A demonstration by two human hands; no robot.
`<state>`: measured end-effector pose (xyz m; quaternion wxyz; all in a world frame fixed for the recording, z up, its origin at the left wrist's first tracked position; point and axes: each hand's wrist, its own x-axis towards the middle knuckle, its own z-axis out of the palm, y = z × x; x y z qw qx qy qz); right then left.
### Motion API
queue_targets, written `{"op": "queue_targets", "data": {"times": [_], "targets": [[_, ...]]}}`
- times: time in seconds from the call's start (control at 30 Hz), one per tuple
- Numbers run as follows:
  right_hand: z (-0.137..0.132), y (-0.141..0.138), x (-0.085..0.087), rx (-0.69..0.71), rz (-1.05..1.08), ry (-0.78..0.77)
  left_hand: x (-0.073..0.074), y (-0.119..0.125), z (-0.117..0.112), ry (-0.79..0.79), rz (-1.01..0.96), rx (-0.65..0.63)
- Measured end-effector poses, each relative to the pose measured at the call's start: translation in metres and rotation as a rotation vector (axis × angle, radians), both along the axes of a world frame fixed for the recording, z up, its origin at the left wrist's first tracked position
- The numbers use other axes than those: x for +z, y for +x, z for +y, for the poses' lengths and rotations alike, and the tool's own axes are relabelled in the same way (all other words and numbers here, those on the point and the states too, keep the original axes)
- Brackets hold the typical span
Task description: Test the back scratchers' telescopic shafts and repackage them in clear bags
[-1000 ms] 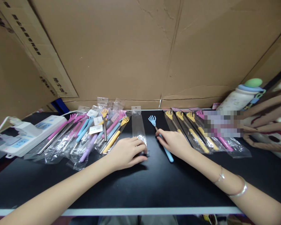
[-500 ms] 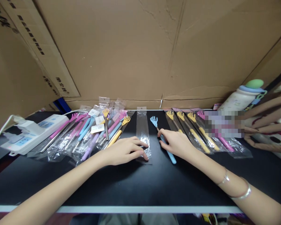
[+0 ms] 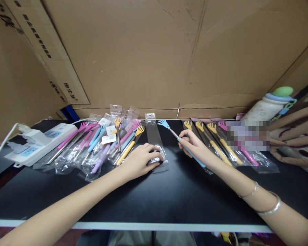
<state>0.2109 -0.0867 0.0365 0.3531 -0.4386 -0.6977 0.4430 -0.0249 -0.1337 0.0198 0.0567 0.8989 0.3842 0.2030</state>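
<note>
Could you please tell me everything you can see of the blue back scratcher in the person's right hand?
The blue back scratcher is a slim rod with a pale blue claw-shaped head of plastic look, a thin silvery shaft, and a blue grip sleeve. It is bare, not in a bag. The right hand pinches it about mid-length, the claw pointing away and to the left, seemingly raised off the black table; the grip end slants back under the wrist. Its claw lies just right of the empty clear bag, which the left hand presses down.

The premises were a packing workstation: cardboard sheets (image 3: 149, 54) walled a black desk (image 3: 169, 198), with bagged back scratchers (image 3: 105, 143) heaped toward its left edge.
</note>
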Motion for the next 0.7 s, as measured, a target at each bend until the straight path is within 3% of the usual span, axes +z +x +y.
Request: {"op": "queue_targets", "data": {"times": [0.27,0.47,0.7], "targets": [[-0.022,0.007,0.015,0.127,0.020,-0.130,0.001,0.002,0.001,0.008,0.032,0.028],[-0.067,0.044,0.000,0.141,-0.153,-0.209,0.001,0.002,0.001,0.021,0.044,0.030],[-0.102,0.052,-0.002,0.183,-0.449,0.044,0.000,0.004,0.003,-0.005,-0.017,0.047]]}}
